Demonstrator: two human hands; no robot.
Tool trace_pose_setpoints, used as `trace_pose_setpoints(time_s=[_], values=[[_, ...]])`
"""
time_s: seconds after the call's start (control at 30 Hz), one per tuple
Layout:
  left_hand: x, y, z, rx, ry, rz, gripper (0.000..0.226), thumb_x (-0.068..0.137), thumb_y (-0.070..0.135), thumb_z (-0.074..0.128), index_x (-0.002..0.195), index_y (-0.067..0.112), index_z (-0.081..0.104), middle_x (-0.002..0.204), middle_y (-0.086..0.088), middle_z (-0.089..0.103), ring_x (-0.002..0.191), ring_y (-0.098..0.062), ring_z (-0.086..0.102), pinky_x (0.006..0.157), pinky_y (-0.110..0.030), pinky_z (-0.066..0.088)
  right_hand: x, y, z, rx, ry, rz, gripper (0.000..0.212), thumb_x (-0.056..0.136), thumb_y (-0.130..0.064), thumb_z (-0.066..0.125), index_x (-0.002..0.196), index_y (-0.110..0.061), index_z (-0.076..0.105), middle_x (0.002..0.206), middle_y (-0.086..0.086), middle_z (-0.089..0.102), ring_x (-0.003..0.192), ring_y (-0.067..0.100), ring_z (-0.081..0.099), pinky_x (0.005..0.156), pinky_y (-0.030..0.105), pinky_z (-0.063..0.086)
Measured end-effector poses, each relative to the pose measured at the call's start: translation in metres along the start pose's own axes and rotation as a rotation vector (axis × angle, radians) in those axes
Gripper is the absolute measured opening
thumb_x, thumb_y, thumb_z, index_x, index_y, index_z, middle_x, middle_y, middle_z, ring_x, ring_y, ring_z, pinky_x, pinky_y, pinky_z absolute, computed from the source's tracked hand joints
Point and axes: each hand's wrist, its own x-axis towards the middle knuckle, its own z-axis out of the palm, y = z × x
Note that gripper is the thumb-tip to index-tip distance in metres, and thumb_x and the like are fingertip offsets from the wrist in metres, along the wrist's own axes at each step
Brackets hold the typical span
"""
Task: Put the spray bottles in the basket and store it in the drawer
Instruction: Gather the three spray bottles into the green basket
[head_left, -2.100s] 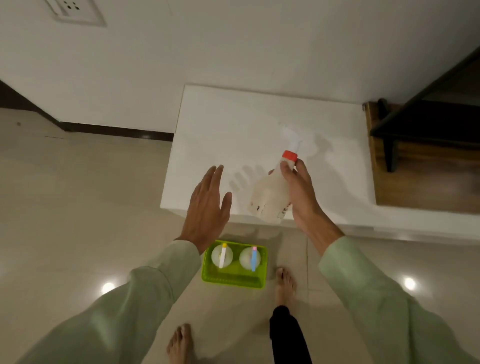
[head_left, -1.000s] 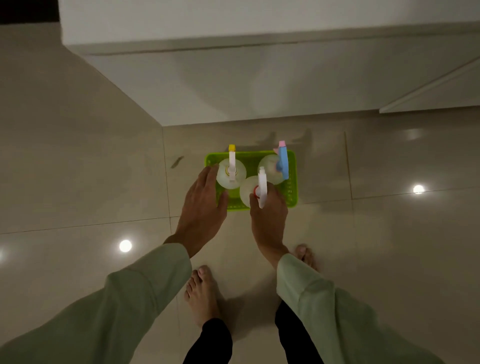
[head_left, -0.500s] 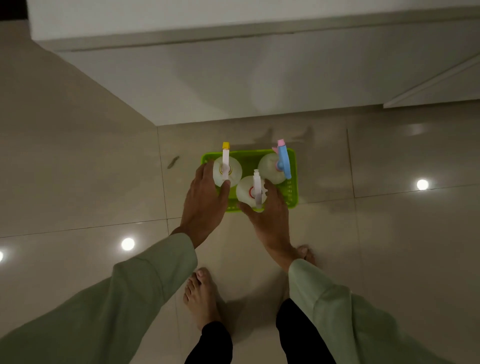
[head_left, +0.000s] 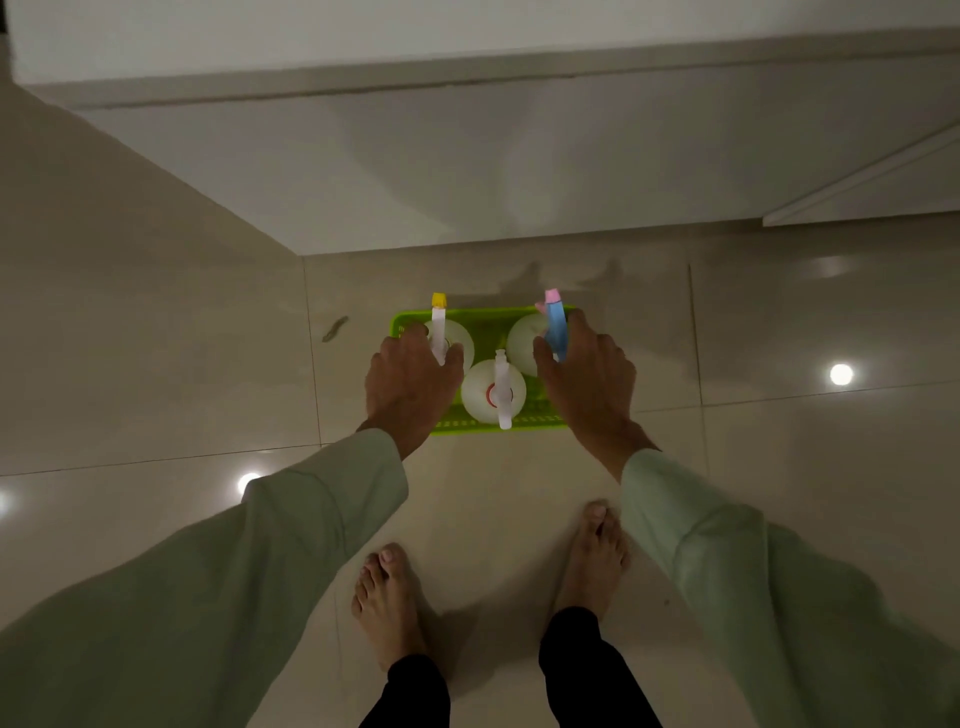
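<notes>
A lime-green basket (head_left: 488, 315) sits on the tiled floor in front of a white cabinet. Three white spray bottles stand upright in it: one with a yellow nozzle (head_left: 460, 338) at back left, one with a blue trigger and pink nozzle (head_left: 523, 335) at back right, and one with a red collar (head_left: 482, 393) at the front middle. My left hand (head_left: 408, 379) lies over the basket's left side, thumb inside by the yellow-nozzle bottle. My right hand (head_left: 587, 379) covers the right side, thumb beside the blue-trigger bottle. Both side walls are hidden under my hands.
The white cabinet front (head_left: 467, 156) rises just behind the basket, its face closed and its top edge above. My bare feet (head_left: 387, 597) stand on the glossy floor close behind the basket. Ceiling lights reflect off the tiles on both sides.
My right hand let go of the red-collar bottle, now standing in the basket, and moved to the basket's right side. My left hand stayed on the left side.
</notes>
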Motion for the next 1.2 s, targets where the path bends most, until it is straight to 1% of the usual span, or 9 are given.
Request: trace_pose_setpoints(time_s=[0.13,0.37,0.5,0.6,0.7,0.77,0.83,1.03,1.2], values=[[0.001,0.001,0.005,-0.018,0.053,-0.008,0.034,0.095,0.035,0.052,0.105,0.004,0.062,0.101,-0.021,0.064,0.081,-0.027,0.044,0.07,-0.034,0.031,0.003,-0.001,0.005,-0.013,-0.002,-0.008,0.028,0.099,-0.031,0.052,0.117,-0.01,0.06,0.083,0.013,0.067,0.078,0.034,0.064,0.063,0.034,0.039],[-0.005,0.004,0.011,-0.037,0.144,0.008,0.034,0.097,0.029,0.051,0.095,-0.003,0.062,0.093,-0.025,0.064,0.086,-0.04,0.055,0.068,-0.037,0.032,0.0,-0.005,0.01,-0.031,0.028,0.014,0.027,0.099,-0.032,0.053,0.099,-0.006,0.062,0.069,0.003,0.05,0.065,0.028,0.059,0.058,0.031,0.034],[-0.003,0.001,0.012,-0.031,0.14,0.011,0.034,0.097,0.031,0.05,0.096,-0.001,0.063,0.094,-0.024,0.065,0.081,-0.035,0.05,0.069,-0.036,0.031,0.0,-0.001,0.008,-0.009,0.015,0.014,0.029,0.099,-0.035,0.054,0.105,-0.007,0.063,0.069,0.002,0.049,0.065,0.027,0.058,0.059,0.031,0.034],[-0.001,-0.003,0.011,-0.042,0.116,-0.014,0.038,0.096,0.037,0.049,0.097,0.001,0.062,0.096,-0.021,0.065,0.078,-0.028,0.041,0.07,-0.034,0.029,-0.003,-0.001,0.002,0.024,-0.012,0.044,0.042,0.094,-0.049,0.058,0.117,-0.014,0.059,0.076,0.001,0.055,0.07,0.025,0.057,0.063,0.03,0.034],[-0.005,-0.008,0.009,-0.032,0.109,-0.008,0.045,0.094,0.046,0.049,0.101,0.003,0.061,0.093,-0.019,0.066,0.078,-0.027,0.042,0.07,-0.033,0.03,-0.016,-0.006,-0.009,0.08,0.112,0.075,0.053,0.089,-0.056,0.063,0.122,-0.015,0.056,0.09,0.004,0.069,0.08,0.028,0.064,0.065,0.028,0.034],[-0.011,-0.011,0.005,-0.042,0.133,0.024,0.047,0.094,0.048,0.05,0.1,0.004,0.061,0.088,-0.018,0.068,0.076,-0.026,0.042,0.069,-0.033,0.03,-0.033,-0.013,-0.015,0.122,0.262,0.035,0.049,0.092,-0.054,0.06,0.121,-0.014,0.057,0.095,0.003,0.07,0.083,0.025,0.066,0.063,0.026,0.035],[-0.018,-0.014,0.003,-0.067,0.152,0.054,0.047,0.094,0.05,0.049,0.099,0.006,0.062,0.084,-0.014,0.07,0.076,-0.027,0.044,0.07,-0.033,0.031,-0.055,-0.021,-0.014,0.138,0.321,-0.024,0.044,0.095,-0.052,0.056,0.118,-0.015,0.059,0.095,0.001,0.07,0.082,0.023,0.066,0.061,0.027,0.04],[-0.031,-0.026,-0.002,-0.092,0.179,0.107,0.054,0.097,0.055,0.04,0.102,0.008,0.066,0.08,-0.014,0.074,0.085,-0.04,0.059,0.078,-0.04,0.042,-0.086,-0.036,0.019,0.069,0.108,-0.097,0.039,0.09,-0.049,0.062,0.11,-0.017,0.062,0.078,0.001,0.073,0.069,0.024,0.071,0.056,0.029,0.05],[-0.03,-0.035,-0.001,-0.086,0.178,0.104,0.057,0.099,0.054,0.037,0.1,0.005,0.065,0.081,-0.015,0.074,0.083,-0.039,0.058,0.076,-0.036,0.037,-0.076,-0.037,0.032,-0.016,0.075,-0.117,0.023,0.09,-0.033,0.067,0.1,-0.012,0.066,0.065,0.004,0.072,0.061,0.03,0.07,0.051,0.029,0.046]])
